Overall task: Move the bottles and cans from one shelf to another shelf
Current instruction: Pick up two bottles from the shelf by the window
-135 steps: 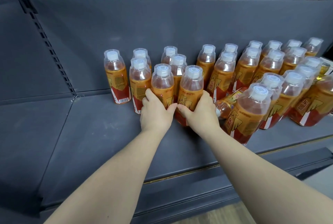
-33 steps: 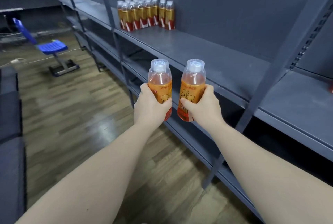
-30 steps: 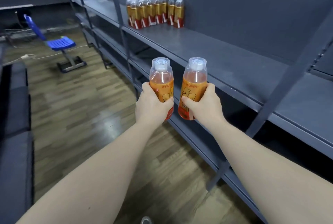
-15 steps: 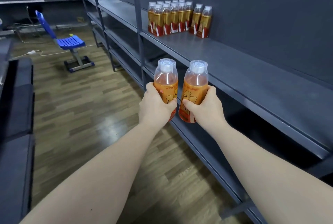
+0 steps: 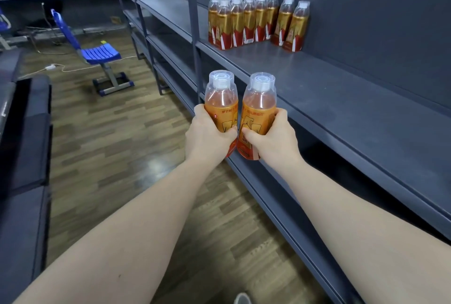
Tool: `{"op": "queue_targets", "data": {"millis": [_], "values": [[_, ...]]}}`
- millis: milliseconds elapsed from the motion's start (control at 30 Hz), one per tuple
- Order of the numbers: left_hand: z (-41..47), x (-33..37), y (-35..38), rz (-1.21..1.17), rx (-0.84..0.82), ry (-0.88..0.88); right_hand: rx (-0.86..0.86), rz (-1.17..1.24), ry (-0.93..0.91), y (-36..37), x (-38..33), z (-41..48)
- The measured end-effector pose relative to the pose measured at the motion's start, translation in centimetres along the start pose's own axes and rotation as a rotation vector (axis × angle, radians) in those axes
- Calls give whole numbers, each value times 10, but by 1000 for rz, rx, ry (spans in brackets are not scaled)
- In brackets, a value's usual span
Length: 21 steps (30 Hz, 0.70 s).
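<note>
My left hand (image 5: 207, 132) grips an orange-labelled drink bottle (image 5: 220, 103) with a clear cap, held upright. My right hand (image 5: 273, 137) grips a second, matching bottle (image 5: 259, 108) right beside it, the two almost touching. Both are held in the air in front of the dark grey shelf (image 5: 341, 98), just off its front edge. At the far end of that shelf stands a group of several identical bottles (image 5: 253, 20) against the back panel, with two of them set slightly apart on the right.
The grey shelving runs from right foreground into the distance, with lower shelves (image 5: 280, 193) beneath and an upright post (image 5: 195, 35) beside the bottle group. A blue chair (image 5: 97, 52) stands on the wooden floor at left. Dark benches (image 5: 24, 157) line the left edge.
I took the two bottles off the crowded shelf and carried them along the aisle. Over the last second the group of bottles on the other shelf has come closer.
</note>
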<state>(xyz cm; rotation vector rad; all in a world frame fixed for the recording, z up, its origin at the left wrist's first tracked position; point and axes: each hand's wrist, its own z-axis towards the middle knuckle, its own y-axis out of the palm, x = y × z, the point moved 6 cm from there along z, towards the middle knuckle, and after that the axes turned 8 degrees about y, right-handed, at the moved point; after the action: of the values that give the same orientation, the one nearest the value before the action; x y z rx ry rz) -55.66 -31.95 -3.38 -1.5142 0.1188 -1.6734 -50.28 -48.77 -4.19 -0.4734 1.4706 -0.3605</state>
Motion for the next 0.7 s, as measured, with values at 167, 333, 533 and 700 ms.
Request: {"op": "queue_targets", "data": {"millis": [167, 333, 533, 700], "values": [[49, 4, 6, 31, 32, -4, -15, 18, -18, 3, -10, 56], [88, 1, 11, 5, 80, -37, -41, 17, -35, 9, -21, 102], [134, -13, 16, 11, 90, -53, -74, 9, -39, 34, -31, 152], [189, -30, 22, 21, 72, -45, -59, -2, -42, 59, -38, 199]]}}
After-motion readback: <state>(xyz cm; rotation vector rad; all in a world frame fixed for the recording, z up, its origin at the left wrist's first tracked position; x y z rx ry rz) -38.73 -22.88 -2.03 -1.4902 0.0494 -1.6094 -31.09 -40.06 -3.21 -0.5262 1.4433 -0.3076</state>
